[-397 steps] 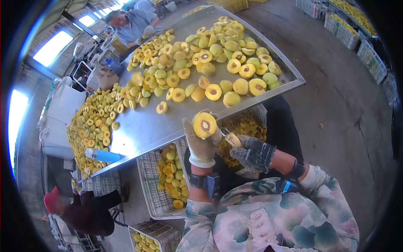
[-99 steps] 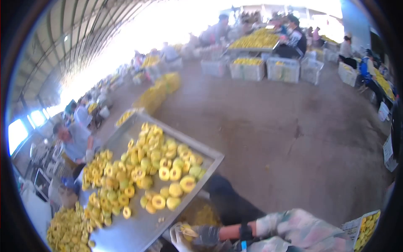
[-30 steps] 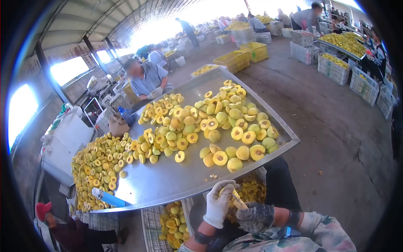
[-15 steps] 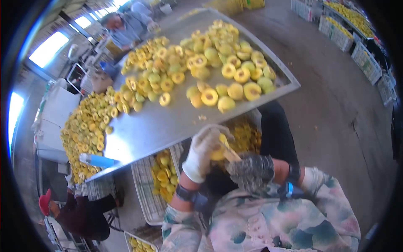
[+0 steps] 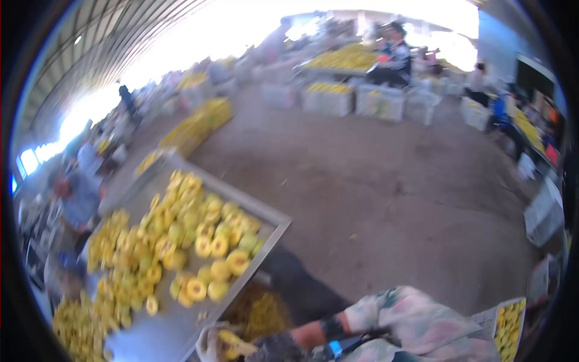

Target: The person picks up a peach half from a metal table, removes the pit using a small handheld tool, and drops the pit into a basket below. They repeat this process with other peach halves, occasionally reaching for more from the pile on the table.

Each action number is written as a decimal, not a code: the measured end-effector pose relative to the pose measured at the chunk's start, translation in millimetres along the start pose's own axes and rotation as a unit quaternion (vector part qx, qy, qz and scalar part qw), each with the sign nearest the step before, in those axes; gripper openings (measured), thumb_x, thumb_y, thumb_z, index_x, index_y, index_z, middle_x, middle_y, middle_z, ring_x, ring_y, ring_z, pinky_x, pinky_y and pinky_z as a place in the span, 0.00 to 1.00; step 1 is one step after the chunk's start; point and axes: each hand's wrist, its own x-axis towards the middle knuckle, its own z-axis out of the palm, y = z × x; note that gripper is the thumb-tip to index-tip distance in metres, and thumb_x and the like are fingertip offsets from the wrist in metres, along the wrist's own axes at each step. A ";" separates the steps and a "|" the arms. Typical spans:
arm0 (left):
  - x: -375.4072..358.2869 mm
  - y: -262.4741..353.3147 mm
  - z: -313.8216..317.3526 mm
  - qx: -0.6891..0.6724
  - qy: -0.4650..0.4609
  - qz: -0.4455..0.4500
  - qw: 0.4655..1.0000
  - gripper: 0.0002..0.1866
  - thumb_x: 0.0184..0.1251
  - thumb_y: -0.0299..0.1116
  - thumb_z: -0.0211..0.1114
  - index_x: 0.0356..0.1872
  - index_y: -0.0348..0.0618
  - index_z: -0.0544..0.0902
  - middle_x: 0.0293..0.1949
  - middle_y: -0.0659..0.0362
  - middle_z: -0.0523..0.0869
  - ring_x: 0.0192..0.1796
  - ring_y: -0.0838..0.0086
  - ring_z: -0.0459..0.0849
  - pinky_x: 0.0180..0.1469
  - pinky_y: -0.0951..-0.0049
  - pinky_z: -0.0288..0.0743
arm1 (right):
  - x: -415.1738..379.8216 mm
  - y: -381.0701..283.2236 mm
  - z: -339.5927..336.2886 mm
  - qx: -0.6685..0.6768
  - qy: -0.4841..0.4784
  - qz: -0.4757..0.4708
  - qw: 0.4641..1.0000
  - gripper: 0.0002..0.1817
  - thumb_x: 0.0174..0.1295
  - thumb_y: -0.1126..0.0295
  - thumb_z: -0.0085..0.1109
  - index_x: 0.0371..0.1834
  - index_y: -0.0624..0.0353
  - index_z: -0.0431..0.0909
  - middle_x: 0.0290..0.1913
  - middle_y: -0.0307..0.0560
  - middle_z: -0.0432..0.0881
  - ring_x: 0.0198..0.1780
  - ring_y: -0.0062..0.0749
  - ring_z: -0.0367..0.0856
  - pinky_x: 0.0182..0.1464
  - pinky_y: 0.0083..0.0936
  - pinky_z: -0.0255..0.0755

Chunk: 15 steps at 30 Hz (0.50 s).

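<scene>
- the view which i follow has just swung up and to the right: half a second ago it showed the blue bottle and the crate below the surface (image 5: 145,339), and now both are out of the frame.
- because of this, the two hands are now at the bottom edge and blurred, so i can judge their work less surely.
- the left hand (image 5: 208,344), in a white glove, is curled around a yellow fruit piece (image 5: 229,339); this piece is near the corner of the surface, outside its rim.
- the right hand (image 5: 276,349), in a dark glove, seems to be pinching a pale handle (image 5: 244,348), which points to the fruit; whether a blade touches the flesh, i cannot tell.
- just behind the hands, yellow scraps (image 5: 265,314) lie in a container.
- the halved fruits (image 5: 237,262) on the surface look unchanged, so i judge the same piece is in work.
- a crate (image 5: 480,320) with fruit stands to the right.
</scene>
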 end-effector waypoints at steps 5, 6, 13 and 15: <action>8.2 -16.1 19.4 0.033 0.140 0.093 0.985 0.13 0.69 0.36 0.57 0.44 0.37 0.78 0.32 0.54 0.83 0.28 0.76 0.78 0.29 0.79 0.72 | -11.7 1.5 -4.9 0.107 -0.080 0.023 0.991 0.16 0.63 0.63 0.53 0.53 0.55 0.74 0.40 0.43 0.80 0.38 0.32 0.77 0.42 0.26 0.72; 8.7 -10.9 14.9 0.032 0.134 0.093 0.986 0.13 0.69 0.36 0.57 0.44 0.37 0.78 0.32 0.54 0.83 0.28 0.76 0.78 0.29 0.79 0.72 | -11.3 3.9 -4.4 0.115 -0.093 0.029 0.989 0.17 0.63 0.63 0.53 0.53 0.55 0.74 0.40 0.43 0.80 0.38 0.33 0.78 0.42 0.27 0.72; 0.7 9.8 15.1 0.166 -0.045 0.126 0.977 0.21 0.69 0.47 0.53 0.43 0.35 0.79 0.35 0.54 0.84 0.33 0.72 0.80 0.41 0.73 0.73 | -10.2 17.9 -22.3 0.074 -0.178 0.014 0.981 0.20 0.61 0.63 0.53 0.56 0.57 0.72 0.40 0.45 0.80 0.39 0.39 0.79 0.43 0.32 0.72; -4.3 -0.5 14.2 0.105 -0.011 0.106 0.989 0.22 0.70 0.48 0.53 0.43 0.35 0.79 0.36 0.53 0.84 0.32 0.72 0.80 0.39 0.74 0.73 | -9.7 18.8 -13.4 0.137 -0.171 0.060 0.974 0.18 0.61 0.62 0.54 0.53 0.55 0.73 0.37 0.43 0.79 0.35 0.35 0.77 0.39 0.28 0.71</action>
